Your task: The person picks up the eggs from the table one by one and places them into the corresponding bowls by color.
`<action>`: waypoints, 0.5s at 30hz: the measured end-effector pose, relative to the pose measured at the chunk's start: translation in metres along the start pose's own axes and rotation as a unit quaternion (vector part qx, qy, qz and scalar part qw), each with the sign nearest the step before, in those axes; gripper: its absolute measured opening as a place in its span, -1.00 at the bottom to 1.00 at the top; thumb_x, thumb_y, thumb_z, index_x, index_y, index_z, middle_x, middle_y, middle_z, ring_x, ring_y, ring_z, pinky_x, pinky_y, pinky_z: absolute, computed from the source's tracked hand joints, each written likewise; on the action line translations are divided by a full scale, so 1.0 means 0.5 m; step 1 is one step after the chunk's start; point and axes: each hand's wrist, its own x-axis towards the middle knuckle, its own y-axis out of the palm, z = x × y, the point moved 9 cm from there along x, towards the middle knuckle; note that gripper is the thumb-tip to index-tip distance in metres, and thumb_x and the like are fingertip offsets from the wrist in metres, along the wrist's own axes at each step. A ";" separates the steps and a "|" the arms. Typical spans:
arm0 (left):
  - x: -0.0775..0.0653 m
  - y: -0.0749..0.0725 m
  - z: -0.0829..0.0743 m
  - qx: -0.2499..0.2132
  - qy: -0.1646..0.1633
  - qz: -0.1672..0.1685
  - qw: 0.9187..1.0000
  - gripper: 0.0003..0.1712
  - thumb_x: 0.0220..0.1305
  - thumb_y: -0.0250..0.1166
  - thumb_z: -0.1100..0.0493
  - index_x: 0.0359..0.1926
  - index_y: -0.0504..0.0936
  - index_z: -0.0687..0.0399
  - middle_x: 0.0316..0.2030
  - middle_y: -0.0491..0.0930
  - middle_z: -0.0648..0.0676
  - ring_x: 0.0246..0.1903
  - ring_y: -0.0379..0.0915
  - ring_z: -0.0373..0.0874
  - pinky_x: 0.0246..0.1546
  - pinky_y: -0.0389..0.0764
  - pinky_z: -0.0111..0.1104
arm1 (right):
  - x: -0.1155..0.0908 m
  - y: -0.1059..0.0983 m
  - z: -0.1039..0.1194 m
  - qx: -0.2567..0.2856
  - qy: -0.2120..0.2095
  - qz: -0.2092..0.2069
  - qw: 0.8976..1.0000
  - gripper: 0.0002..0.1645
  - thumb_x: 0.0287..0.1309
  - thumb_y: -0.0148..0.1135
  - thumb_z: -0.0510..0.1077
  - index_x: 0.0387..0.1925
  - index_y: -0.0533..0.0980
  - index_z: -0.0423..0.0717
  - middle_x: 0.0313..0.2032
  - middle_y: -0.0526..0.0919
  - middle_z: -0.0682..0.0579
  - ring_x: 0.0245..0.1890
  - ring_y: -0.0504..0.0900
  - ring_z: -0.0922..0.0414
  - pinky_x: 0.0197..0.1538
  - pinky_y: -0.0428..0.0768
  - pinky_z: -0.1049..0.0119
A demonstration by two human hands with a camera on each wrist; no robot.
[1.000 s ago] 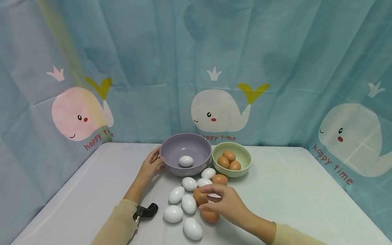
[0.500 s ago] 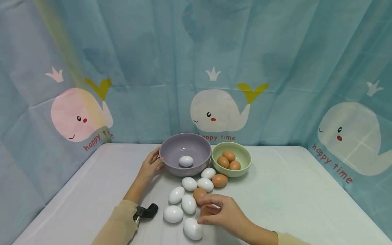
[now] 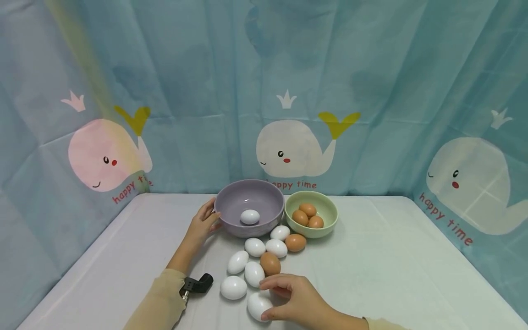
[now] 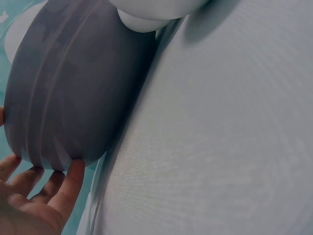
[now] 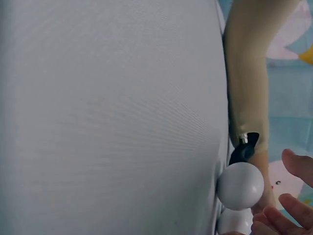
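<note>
Eggs (image 3: 253, 273), "happy time" curtain (image 3: 264, 68) behind.

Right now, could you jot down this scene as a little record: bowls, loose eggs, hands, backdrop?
Purple bowl: one white egg
Green bowl: three brown eggs
Loose white eggs: seven in view
Loose brown eggs: two in view
Left hand: touching the purple bowl's side
Right hand: at the nearest white egg, contact unclear
Backdrop: blue, with whales
</note>
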 end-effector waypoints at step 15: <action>-0.002 -0.003 -0.001 0.003 0.000 -0.003 1.000 -0.29 0.54 0.02 0.19 0.58 -0.04 0.07 0.58 -0.04 0.14 0.55 -0.04 0.10 0.28 0.56 -0.20 | 0.001 0.019 0.017 -0.115 -0.091 -0.006 0.989 -0.51 -0.09 0.60 -0.12 -0.08 0.66 -0.20 -0.01 0.71 -0.10 0.06 0.58 0.35 0.12 0.67 0.40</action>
